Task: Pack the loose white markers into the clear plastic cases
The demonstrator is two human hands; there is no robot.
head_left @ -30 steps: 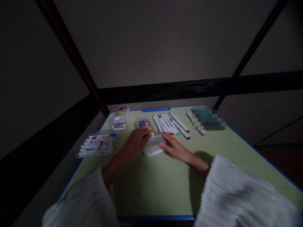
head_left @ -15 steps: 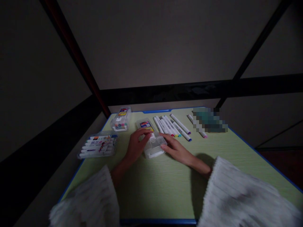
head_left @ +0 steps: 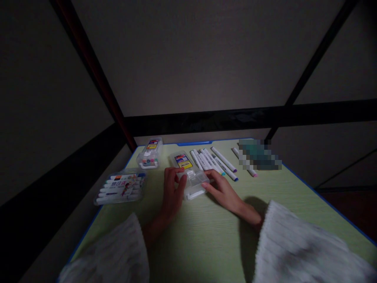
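A dark wall [head_left: 203, 59] rose behind the pale green table [head_left: 212, 243], whose edges were blue. Your white left sleeve [head_left: 114, 251] and right sleeve [head_left: 297, 247] reached in from the near side. At the table's left edge lay a flat clear pack [head_left: 120, 188] of white pens, and at the far right a pixelated object [head_left: 259, 154]. The clear case [head_left: 196, 180] lay between your hands, near the table's middle, angled away from you; a similar second case [head_left: 150, 151], with coloured ends showing at its front, stood at the far left corner. Your right hand [head_left: 221, 189] pinched the clear case's right edge between thumb and fingers. Your left hand [head_left: 174, 189] curved at its left side, thumb a little apart from the fingers; whether it gripped, I cannot tell. Beyond the right hand lay a group of loose markers [head_left: 225, 160], with a pink-ended marker [head_left: 252, 173] farther right, partly hidden by pixelation. A colourful label [head_left: 183, 161] showed on the clear case's far part.
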